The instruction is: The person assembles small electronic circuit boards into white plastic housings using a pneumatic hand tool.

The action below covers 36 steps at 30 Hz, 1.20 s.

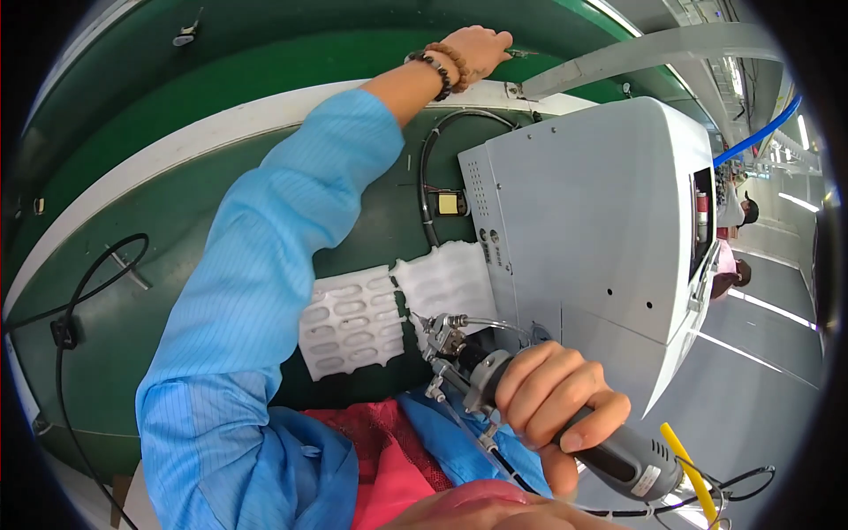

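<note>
My left hand (478,50), with bead bracelets on the wrist, is stretched far forward over the green bench and touches a small part at the white rail (265,115); whether it grips anything I cannot tell. My right hand (558,399) is closed around a grey power screwdriver (618,455), whose metal tip (439,334) points left over two white foam trays (353,322) with oval pockets. A yellow tube and thin black cables trail from the tool's rear end.
A large white machine housing (601,230) stands at the right on the green bench (132,291). Black cables (79,300) loop at the left and behind the housing. Other people sit in the distance at the far right (738,238). Red cloth lies in my lap (389,450).
</note>
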Each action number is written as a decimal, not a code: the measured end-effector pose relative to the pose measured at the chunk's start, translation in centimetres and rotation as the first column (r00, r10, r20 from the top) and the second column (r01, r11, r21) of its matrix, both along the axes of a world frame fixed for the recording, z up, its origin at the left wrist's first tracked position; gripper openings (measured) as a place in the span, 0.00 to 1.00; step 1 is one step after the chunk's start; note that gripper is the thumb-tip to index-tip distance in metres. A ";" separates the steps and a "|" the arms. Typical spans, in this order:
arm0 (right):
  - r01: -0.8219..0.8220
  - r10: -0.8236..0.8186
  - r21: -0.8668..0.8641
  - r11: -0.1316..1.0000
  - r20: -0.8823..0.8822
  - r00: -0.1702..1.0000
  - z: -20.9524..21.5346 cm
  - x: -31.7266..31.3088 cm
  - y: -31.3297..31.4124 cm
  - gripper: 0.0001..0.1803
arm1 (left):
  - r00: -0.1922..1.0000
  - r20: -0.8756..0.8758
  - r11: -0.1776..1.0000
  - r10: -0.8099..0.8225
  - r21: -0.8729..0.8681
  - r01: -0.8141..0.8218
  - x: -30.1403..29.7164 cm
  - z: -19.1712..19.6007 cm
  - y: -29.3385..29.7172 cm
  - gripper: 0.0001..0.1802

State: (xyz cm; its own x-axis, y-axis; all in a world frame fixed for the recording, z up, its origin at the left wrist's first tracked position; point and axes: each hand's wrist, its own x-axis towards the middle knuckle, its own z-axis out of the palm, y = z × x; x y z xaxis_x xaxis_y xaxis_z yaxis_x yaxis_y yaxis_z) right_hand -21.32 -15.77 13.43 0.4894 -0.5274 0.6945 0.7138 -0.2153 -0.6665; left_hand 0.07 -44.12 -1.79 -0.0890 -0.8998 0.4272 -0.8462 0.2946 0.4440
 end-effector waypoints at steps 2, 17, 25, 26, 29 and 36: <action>-0.034 0.034 -0.009 0.999 0.008 0.999 -0.4 0.1 -0.1 0.20 | 0.997 -0.072 0.999 -0.002 -0.033 0.000 1.3 0.6 3.5 0.14; -0.244 0.246 -0.103 0.964 0.003 0.969 -0.4 0.2 1.7 0.25 | 0.862 -0.481 0.968 0.161 -0.094 -0.234 1.7 5.1 38.1 0.10; -0.272 0.273 -0.070 0.960 -0.007 0.962 -0.6 1.0 2.8 0.25 | 0.954 -0.273 0.963 0.124 -0.199 -0.182 0.0 2.0 42.1 0.07; -0.268 0.269 -0.071 0.961 -0.007 0.963 -0.5 1.1 2.9 0.25 | 0.967 -0.232 0.962 0.106 -0.223 -0.159 -0.1 1.8 42.0 0.07; -0.265 0.266 -0.069 0.962 -0.004 0.964 -0.4 1.0 2.9 0.26 | 0.983 -0.174 0.975 0.055 -0.204 -0.091 -0.1 0.6 42.0 0.10; -0.229 0.227 -0.037 0.973 -0.033 0.973 -0.6 1.0 3.0 0.28 | 0.957 -0.273 0.982 0.098 -0.128 -0.138 -0.4 1.0 42.4 0.10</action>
State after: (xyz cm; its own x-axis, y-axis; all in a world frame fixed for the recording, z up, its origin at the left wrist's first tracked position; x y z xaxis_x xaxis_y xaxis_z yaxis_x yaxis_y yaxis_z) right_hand -20.32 -12.73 12.84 0.6133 -0.3715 0.6970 0.7281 -0.0762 -0.6813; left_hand -0.32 -1.74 -0.82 0.1477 -0.8239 0.5472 -0.7368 0.2774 0.6166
